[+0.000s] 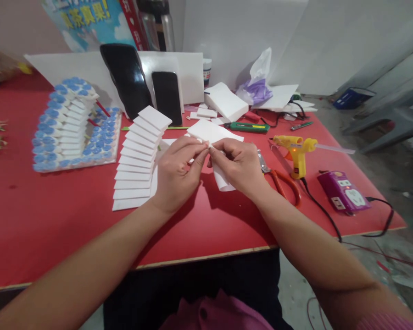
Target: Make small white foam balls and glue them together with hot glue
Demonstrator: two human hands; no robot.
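Observation:
Both my hands meet over the middle of the red table (206, 229). Thumb and fingers of my left hand (182, 167) pinch a small white piece that is mostly covered by the fingertips. My right hand (239, 165) is closed on a curled white paper sheet (223, 179), its fingertips touching those of the left. Just behind the hands lies a flat white board piece (211, 130). Left of my left hand, a fanned, curving stair of white board strips (134, 169) stands on the table.
At left sits a blue-and-white model with steps (72, 128). Two phones (167, 97) lean against a white board. A green cutter (249, 127), orange-handled pliers (289, 183), a yellow glue gun (298, 153) and a purple power socket (346, 192) with cords lie at right.

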